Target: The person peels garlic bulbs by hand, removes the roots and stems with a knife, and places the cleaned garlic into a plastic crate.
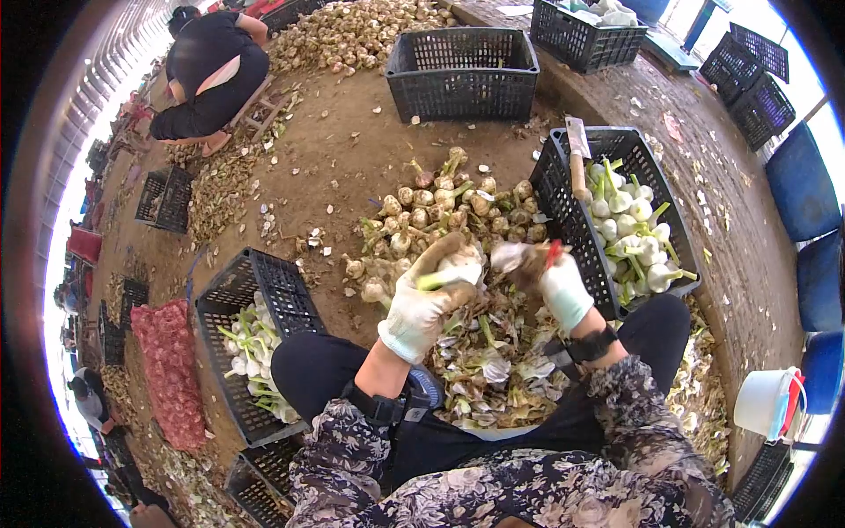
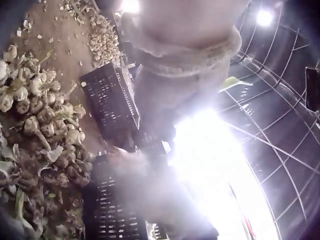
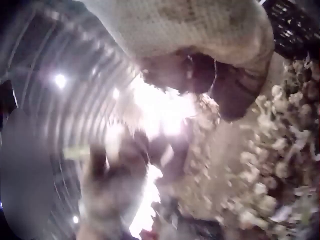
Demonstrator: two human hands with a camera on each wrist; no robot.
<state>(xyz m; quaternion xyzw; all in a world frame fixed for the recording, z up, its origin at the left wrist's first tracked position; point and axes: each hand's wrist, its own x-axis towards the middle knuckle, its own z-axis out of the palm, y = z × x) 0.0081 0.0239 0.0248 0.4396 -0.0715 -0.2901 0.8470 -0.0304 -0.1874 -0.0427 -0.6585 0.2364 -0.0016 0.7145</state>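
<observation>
Sitting person [image 1: 510, 493]: bottom centre of the head view; floral sleeves, dark trousers, knees spread either side of a husk pile [image 1: 493, 378].
Right crate [image 1: 563, 211]: black, slatted, right of centre; contains white garlic [image 1: 629, 224] with green stems.
Left crate [image 1: 286, 290]: black, lower left, beside the person's knee; similar white bulbs inside.
Garlic heap [image 1: 422, 220]: brownish bulbs, frame centre, just beyond the hands.
Left hand [image 1: 424, 304]: gloved, near centre; thumb and fingers curled about one bulb, spread only to its width.
Right hand [image 1: 562, 283]: gloved, to the right of the left hand, apart from it; fingers curled in on a red item, motion-blurred.
Cleaver [image 1: 578, 172]: wooden handle; rests at the right crate's upper-left corner.
Held bulb [image 1: 462, 266]: in left hand, frame centre; green stem towards lower left.
Red item [image 1: 553, 255]: at right fingers; too blurred to identify.
</observation>
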